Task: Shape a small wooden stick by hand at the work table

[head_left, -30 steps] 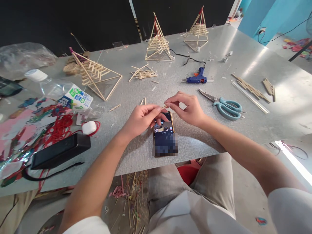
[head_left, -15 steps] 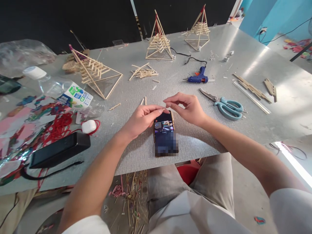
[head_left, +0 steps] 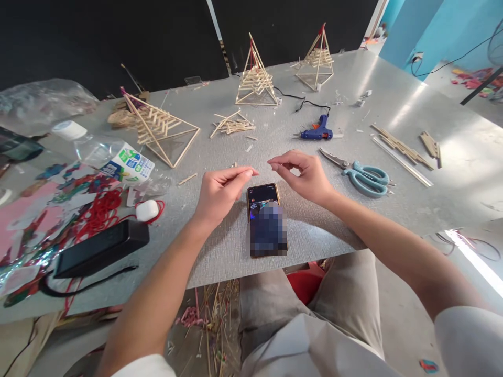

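Observation:
Over the table's near side, my left hand (head_left: 223, 192) is closed in a pinch, thumb against fingertips. Facing it across a small gap, my right hand (head_left: 304, 174) also pinches with thumb and index finger. Anything between the fingertips of either hand is too small to make out. A phone (head_left: 263, 193) with a lit screen lies flat below and between the hands, its lower part blurred out. Just beyond my left fingers, the tip of a short wooden stick (head_left: 234, 165) shows, the rest hidden by the hand.
Three stick pyramids (head_left: 255, 78) stand toward the back, near a pile of short sticks (head_left: 233, 124). Blue scissors (head_left: 367, 178), a glue gun (head_left: 318, 131) and loose sticks (head_left: 404, 144) lie right. Left are a plastic bottle (head_left: 118, 157), red cord (head_left: 102, 209) and a black device (head_left: 102, 248).
My hands have drawn apart: the left moved left, away from over the phone's top edge, and its fingers closed into a tighter pinch. The camera view shifted slightly.

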`<state>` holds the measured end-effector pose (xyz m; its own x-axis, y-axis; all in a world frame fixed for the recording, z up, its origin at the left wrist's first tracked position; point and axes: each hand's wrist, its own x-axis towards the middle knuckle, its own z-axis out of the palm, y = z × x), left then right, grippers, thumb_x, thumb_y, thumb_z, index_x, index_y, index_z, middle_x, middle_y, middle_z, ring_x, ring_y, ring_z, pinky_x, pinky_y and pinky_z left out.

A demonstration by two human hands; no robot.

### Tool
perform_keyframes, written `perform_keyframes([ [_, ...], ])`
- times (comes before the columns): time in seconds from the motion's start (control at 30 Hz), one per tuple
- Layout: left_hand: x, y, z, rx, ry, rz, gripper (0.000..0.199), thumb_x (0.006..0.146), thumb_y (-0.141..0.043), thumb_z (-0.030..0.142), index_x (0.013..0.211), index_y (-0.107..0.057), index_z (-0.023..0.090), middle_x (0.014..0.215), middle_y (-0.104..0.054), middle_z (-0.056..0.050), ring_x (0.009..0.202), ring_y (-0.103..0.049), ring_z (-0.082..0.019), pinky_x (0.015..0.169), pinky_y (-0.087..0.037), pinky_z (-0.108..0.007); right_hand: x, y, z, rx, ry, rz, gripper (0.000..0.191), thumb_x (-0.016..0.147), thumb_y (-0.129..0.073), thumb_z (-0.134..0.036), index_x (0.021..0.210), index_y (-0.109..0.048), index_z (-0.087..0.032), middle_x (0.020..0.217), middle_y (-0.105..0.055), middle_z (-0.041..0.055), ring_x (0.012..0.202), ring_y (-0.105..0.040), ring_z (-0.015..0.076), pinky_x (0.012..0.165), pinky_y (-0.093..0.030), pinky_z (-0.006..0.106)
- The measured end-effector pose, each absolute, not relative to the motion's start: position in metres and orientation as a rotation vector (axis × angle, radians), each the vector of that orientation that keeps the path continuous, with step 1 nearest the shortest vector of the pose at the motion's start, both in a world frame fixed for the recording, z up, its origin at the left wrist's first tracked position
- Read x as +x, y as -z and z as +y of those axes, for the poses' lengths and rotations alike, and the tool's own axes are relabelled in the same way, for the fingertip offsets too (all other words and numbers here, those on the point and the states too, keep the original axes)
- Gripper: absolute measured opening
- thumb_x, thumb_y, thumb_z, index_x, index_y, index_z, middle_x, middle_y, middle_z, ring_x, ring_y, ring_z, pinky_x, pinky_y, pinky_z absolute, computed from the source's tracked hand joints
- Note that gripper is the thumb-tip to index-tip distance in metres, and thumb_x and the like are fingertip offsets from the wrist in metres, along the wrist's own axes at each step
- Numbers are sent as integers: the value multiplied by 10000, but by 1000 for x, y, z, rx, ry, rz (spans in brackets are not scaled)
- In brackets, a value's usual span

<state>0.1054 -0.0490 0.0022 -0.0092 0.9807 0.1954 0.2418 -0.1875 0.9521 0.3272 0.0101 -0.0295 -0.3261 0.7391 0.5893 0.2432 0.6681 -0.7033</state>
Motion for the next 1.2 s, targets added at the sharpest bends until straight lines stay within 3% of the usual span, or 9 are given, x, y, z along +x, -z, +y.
perform_keyframes([
  [0.07,104,-1,-48,1514,-1309,1311,193,908,-715,325,866,-865,212,500,-428,44,488,-353,-92,488,-243,-261,331,31,16,-908,-487,-1942,208,1020,-632,-271,1075,-819,-199,1005,-819,66,843,-662,190,827,-540,375],
  [0.17,107,1,-48,1514,-1300,1282,200,920,-719,345,901,-860,204,516,-411,48,492,-333,-90,483,-228,-264,337,37,22,-1165,-185,-2127,228,1005,-621,-231,1138,-800,-183,1175,-795,116,1079,-629,295,942,-478,460],
  [0.23,110,0,-50,1513,-1229,1246,226,939,-712,376,979,-857,206,534,-406,50,496,-331,-92,481,-218,-266,340,42,24,-1301,-22,-2236,249,985,-640,-231,1179,-784,-172,1311,-745,155,1221,-557,374,956,-437,504],
  [0.3,113,-1,-52,1494,-1153,1205,257,957,-688,390,1045,-849,209,550,-423,46,494,-341,-95,478,-216,-272,342,46,24,-1372,49,-2328,259,971,-648,-222,1187,-777,-158,1336,-731,179,1246,-523,407,934,-423,516],
  [0.53,112,0,-57,1579,-1163,1158,269,991,-662,400,1059,-840,209,550,-447,36,497,-347,-107,497,-256,-290,339,46,23,-1177,-61,-2316,237,1016,-596,-224,1146,-790,-182,1202,-789,126,1149,-550,348,926,-443,488],
  [0.97,115,-2,-60,1668,-1228,1178,235,964,-680,380,955,-822,194,553,-433,42,525,-342,-109,525,-240,-295,335,46,22,-1063,-144,-2215,216,1008,-588,-190,1017,-803,-168,1113,-814,119,1050,-595,306,948,-486,465],
  [1.2,115,-3,-60,1637,-1270,1221,221,936,-699,369,932,-832,192,547,-461,38,510,-360,-102,512,-264,-278,331,29,11,-754,-212,-2110,231,1065,-544,-261,1107,-762,-196,1059,-822,86,965,-660,247,942,-527,424],
])
